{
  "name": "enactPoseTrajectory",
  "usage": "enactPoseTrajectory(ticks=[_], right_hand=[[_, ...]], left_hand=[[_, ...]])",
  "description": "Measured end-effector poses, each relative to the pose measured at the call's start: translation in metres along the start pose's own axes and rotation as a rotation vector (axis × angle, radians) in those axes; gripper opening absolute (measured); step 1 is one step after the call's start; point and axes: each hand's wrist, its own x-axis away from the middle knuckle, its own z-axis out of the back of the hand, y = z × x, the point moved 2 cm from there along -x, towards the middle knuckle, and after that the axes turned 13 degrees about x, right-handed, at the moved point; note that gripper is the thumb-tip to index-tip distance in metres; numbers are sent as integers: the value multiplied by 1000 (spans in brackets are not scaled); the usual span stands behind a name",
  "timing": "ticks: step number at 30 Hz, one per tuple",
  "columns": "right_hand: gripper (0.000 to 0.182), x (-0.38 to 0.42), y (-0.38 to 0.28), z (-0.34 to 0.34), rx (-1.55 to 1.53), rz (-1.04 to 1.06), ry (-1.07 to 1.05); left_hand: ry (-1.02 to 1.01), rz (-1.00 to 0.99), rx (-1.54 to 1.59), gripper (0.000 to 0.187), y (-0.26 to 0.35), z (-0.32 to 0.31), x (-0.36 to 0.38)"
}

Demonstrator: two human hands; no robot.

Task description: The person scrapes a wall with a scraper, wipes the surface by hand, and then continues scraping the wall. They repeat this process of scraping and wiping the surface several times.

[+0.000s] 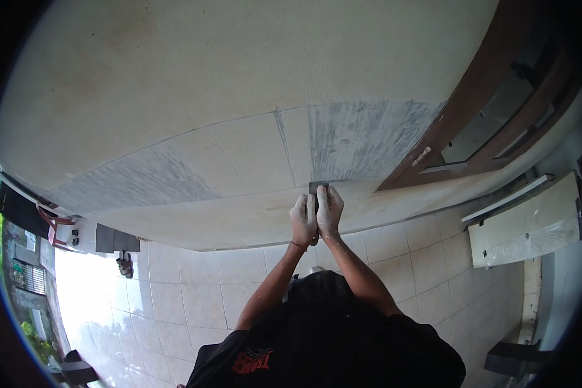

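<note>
Standing at far left, a reddish-brown chair; sandals near it on the tiled floor. Next, a streaky grey patch across the pale wall. Centre: left hand, dusted white, nearly closed, thumb laid along a dark flat-bladed tool. Right hand, equally dusty, closed against the tool's other side, beside the left. Tool's wide end up at the lower edge of a second grey band; firm contact with wall: cannot tell. Further right, brown-framed door, then a pale panel partly under clear plastic.
</note>
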Motion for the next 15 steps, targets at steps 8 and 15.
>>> enactPoseTrajectory(ticks=[8,15], right_hand=[[28,13,36,1,-51,-54,-31],[27,4,8,-5,-82,-28,-4]], left_hand=[[24,0,-13,26,-16,3,8],[13,-29,19,25,0,2,-7]])
